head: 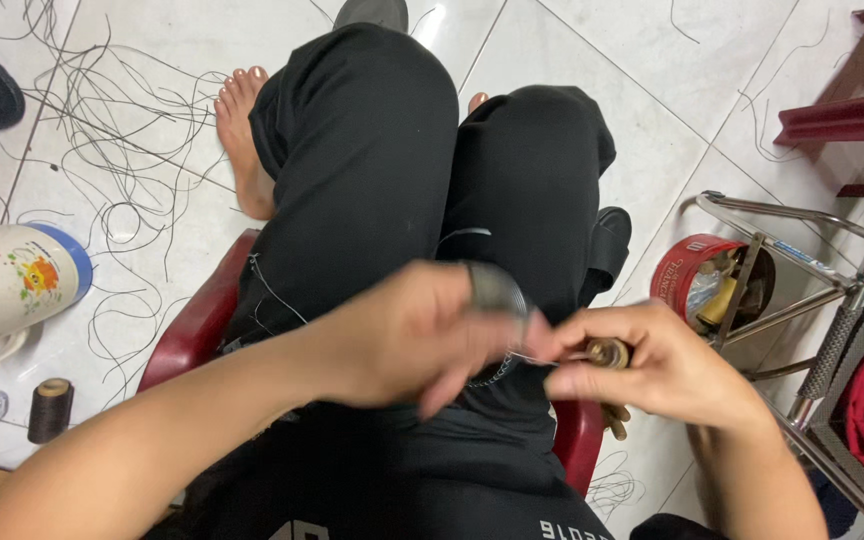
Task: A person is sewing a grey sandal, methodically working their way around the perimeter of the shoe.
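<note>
My left hand (414, 335) is closed around a small grey, rounded object (495, 290) over my lap, and a thin chain (492, 374) hangs from under it. My right hand (652, 365) pinches a small round brass-coloured piece (609, 352) between thumb and fingers. A thin pale thread or wire (542, 357) runs between the two hands. Both hands meet above my black trousers (422, 180), and motion blurs the fingers. I sit on a dark red plastic chair (192, 335).
Loose dark threads (122, 120) litter the white tiled floor at left. A pale mug with a blue rim (12, 285) and a dark thread spool (50, 408) stand lower left. A red tin with tools (707, 285), a metal frame (802, 260) and red furniture (852, 115) sit to the right.
</note>
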